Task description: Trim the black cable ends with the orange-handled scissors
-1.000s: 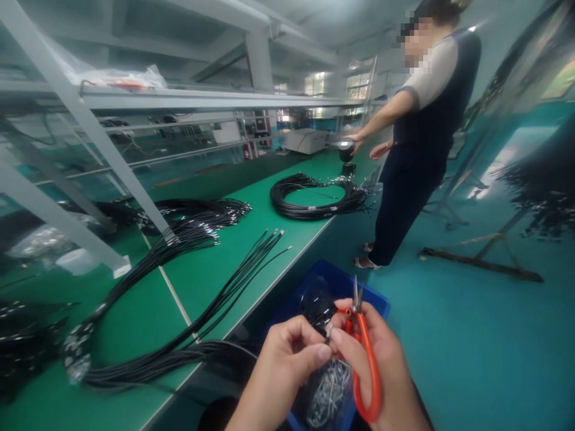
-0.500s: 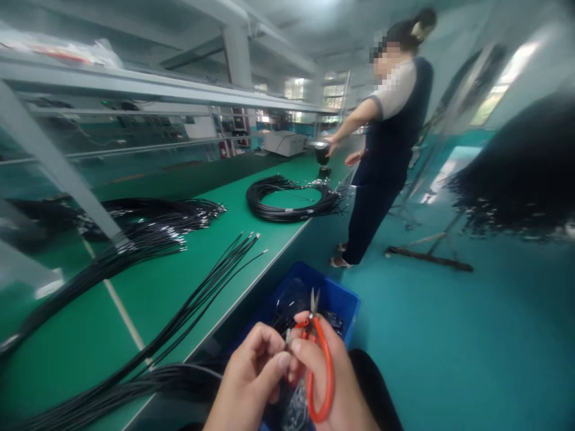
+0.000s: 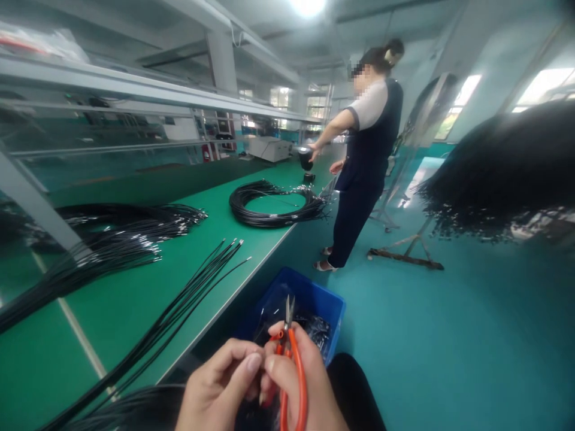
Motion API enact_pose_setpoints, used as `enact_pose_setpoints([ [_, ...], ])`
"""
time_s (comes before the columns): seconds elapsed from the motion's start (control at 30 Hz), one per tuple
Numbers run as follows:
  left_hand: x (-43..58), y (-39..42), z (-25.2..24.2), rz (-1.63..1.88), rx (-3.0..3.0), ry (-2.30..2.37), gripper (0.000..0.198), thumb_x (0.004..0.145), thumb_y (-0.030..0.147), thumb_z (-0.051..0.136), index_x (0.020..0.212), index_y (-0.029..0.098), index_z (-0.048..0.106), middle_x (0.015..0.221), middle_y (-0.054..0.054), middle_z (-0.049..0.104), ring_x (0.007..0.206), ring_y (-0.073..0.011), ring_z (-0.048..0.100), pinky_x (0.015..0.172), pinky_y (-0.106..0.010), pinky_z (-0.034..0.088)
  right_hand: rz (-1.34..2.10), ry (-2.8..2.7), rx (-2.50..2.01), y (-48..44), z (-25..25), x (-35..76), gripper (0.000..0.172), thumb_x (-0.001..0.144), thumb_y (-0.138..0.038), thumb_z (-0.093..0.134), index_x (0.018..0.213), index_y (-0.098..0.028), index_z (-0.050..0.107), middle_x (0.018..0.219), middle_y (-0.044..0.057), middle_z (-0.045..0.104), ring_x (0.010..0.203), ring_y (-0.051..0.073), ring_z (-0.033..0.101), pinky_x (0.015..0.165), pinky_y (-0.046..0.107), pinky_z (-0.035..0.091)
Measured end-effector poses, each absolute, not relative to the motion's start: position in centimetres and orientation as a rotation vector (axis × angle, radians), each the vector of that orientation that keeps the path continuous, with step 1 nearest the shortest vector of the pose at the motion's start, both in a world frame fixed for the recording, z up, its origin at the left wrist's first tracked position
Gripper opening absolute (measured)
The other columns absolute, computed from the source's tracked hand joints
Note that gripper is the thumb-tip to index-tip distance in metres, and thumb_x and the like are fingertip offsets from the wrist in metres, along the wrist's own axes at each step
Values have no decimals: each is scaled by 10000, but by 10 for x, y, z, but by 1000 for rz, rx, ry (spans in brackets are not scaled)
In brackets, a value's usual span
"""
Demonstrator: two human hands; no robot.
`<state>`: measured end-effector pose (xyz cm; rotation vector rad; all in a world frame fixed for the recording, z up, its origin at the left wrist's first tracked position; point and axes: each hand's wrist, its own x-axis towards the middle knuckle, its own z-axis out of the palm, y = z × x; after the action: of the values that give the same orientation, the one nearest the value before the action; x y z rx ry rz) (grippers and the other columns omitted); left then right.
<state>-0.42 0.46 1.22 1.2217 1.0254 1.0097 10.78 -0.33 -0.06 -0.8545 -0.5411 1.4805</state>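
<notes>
My left hand [image 3: 220, 386] is at the bottom of the view, thumb and fingers pinched together on something small that I cannot make out. My right hand [image 3: 299, 389] touches it and is closed round orange-handled snips [image 3: 291, 365], whose metal tips point up. Both hands hover over a blue bin [image 3: 309, 299] that holds small metal parts in clear bags. Black cables [image 3: 179, 305] with metal ends lie on the green bench [image 3: 197, 257] to my left and run down toward my lap.
More black cable bundles [image 3: 121, 233] and a coiled bundle [image 3: 274, 203] lie farther along the bench. A person [image 3: 363, 149] stands at its far end with a hand on a dark object [image 3: 305, 158]. Hanging black cables [image 3: 498, 167] fill the right. A metal frame [image 3: 135, 90] runs above the bench.
The view has swung to the right, so the bench and person shifted left. My hands slid lower in the picture, still pinched together with the snips.
</notes>
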Motion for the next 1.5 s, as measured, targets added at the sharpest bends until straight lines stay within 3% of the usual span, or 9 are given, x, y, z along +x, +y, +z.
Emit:
enact_pose_setpoints([
  [0.27, 9, -2, 18, 1114, 933, 884, 150, 802, 271, 600, 741, 134, 594, 556, 13, 569, 494, -85, 466, 513, -199, 382, 1486, -457, -809, -13, -2, 113, 336, 665, -209, 695, 934, -194, 494, 592, -56, 574, 431, 109, 522, 421, 224, 396],
  [0.43, 9, -1, 12, 1115, 929, 789, 114, 783, 226, 638, 750, 146, 564, 583, 11, 589, 511, -87, 499, 520, -201, 390, 1532, -460, -777, -16, 2, 115, 236, 749, -173, 642, 946, -196, 513, 639, -41, 566, 534, 114, 520, 524, 243, 427],
  [0.63, -1, 0, 9, 1169, 995, 890, 119, 782, 230, 641, 738, 147, 567, 612, 23, 571, 559, -89, 499, 570, -205, 409, 1557, -460, -765, -17, -4, 118, 173, 824, -170, 558, 987, -209, 517, 692, -29, 557, 579, 129, 517, 542, 260, 413],
  [0.77, -1, 1, 20, 1181, 1054, 961, 127, 788, 264, 638, 832, 150, 607, 668, 16, 582, 556, -81, 498, 537, -184, 400, 1578, -435, -750, -18, 0, 115, 167, 809, -181, 591, 963, -205, 531, 688, -25, 558, 592, 128, 513, 553, 257, 419],
  [0.93, 4, 3, 24, 1022, 857, 705, 82, 792, 187, 608, 738, 136, 574, 589, 1, 579, 477, -92, 490, 469, -205, 353, 1606, -420, -703, -17, 3, 112, 221, 764, -178, 637, 962, -197, 539, 609, -32, 563, 551, 130, 517, 515, 243, 416],
  [1.17, 6, 1, 22, 1044, 729, 686, 126, 794, 174, 590, 680, 128, 564, 582, 1, 550, 515, -92, 477, 526, -215, 378, 1579, -434, -729, -17, 1, 115, 272, 733, -199, 671, 976, -197, 549, 717, -13, 596, 578, 129, 537, 531, 249, 430],
  [1.33, -3, -2, 24, 1199, 1108, 1036, 37, 777, 185, 585, 763, 164, 611, 682, -7, 564, 596, -123, 513, 580, -221, 422, 1555, -427, -759, -17, 2, 114, 233, 731, -219, 659, 940, -205, 558, 700, -16, 580, 557, 133, 520, 517, 255, 437],
  [1.43, -5, -5, 28, 1281, 1554, 1248, 173, 760, 130, 561, 867, 214, 668, 883, -51, 598, 695, -160, 567, 636, -242, 452, 1581, -411, -739, -19, 6, 114, 239, 737, -221, 665, 951, -217, 558, 723, -18, 574, 596, 134, 522, 550, 253, 444],
  [1.5, -4, -8, 30, 1282, 1767, 1308, 206, 744, 123, 573, 839, 241, 712, 941, -69, 606, 673, -164, 582, 624, -243, 459, 1594, -406, -731, -19, 7, 114, 235, 746, -224, 665, 955, -223, 556, 729, -21, 574, 615, 133, 526, 558, 245, 444],
])
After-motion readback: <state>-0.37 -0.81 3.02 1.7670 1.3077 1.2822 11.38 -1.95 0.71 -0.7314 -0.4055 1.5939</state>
